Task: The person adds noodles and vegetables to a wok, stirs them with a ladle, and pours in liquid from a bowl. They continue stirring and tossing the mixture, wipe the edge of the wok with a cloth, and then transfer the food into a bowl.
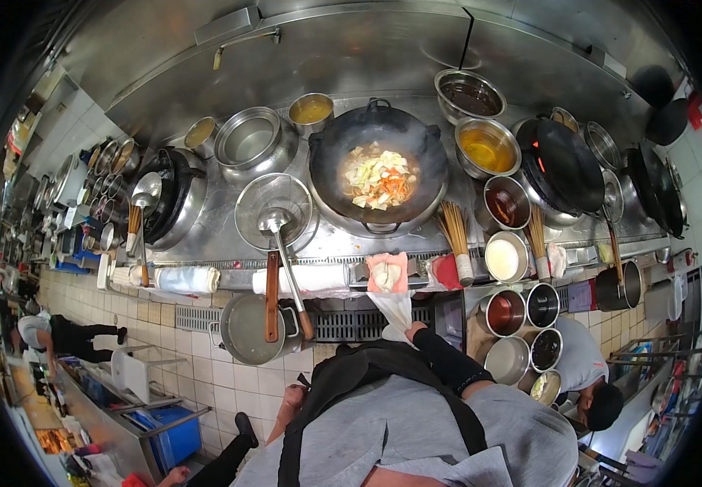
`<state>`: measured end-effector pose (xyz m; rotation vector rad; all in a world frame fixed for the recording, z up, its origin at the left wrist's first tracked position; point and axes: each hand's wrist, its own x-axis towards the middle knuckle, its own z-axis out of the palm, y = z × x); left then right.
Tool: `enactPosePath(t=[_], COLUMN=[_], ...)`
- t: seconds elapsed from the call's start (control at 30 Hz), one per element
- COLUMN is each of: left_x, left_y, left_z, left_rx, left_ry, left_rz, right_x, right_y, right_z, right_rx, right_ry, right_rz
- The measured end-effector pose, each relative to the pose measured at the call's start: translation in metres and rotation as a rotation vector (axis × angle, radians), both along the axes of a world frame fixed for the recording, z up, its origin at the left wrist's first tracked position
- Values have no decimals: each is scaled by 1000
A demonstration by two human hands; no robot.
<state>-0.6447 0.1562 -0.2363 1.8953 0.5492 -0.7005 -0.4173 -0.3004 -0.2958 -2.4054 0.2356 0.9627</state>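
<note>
My right hand [417,329] is closed on the end of a white cloth [393,309] that hangs from the front edge of the stove. My left hand [294,396] is low beside my body, near a black strap end; its fingers are too small to make out. In front of me a black wok [324,166] holds steaming chopped cabbage and carrot strips [379,180]. Left of it, a ladle [275,219] and a wooden-handled strainer [251,231] lie with their handles toward me.
A large pot [241,342] of cloudy liquid stands below the strainer handle. Bamboo brushes [452,227] and sauce pots [506,203] stand right of the wok. A second wok [566,166] is beyond. A co-worker [582,365] bends at the right; another person [36,333] is at the left.
</note>
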Motion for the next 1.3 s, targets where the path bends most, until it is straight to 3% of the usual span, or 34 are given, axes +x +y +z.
enactPosePath(t=[0.2,0.27,0.37,0.47,0.57,0.67,0.77,0.83,0.9,0.97,1.07,1.17,1.3], left_x=[6,24,27,10,13,15,23,8,6,16,21,15,24], left_y=[-10,-31,-33,-10,-14,-17,-16,-4,-4,-18,-25,-20,-32], left_z=[17,61,66,21,25,31,44,12,7,32,49,38,69], left_rx=[-2,22,25,43,42,104,112,102,90,77,62,93,91], left_ry=[46,150,173,55,120,120,293,73,20,132,160,110,121], left_rz=[100,271,298,61,135,105,37,-79,-49,126,200,111,136], right_x=[1,1,1,2,1,2,1,1,1,0,-1,0,-1], right_y=[0,1,2,3,3,2,2,2,2,1,-1,0,0], right_z=[5,5,5,9,9,4,2,2,-3,-5,-6,-2,2], right_rx=[0,-1,-5,-7,-9,-15,-15,-21,-27,-24,-8,-2,0], right_ry=[7,3,5,12,12,14,6,-9,-6,-15,-26,-10,-11], right_rz=[-4,-10,-21,-23,-20,-12,-8,1,4,14,27,14,8])
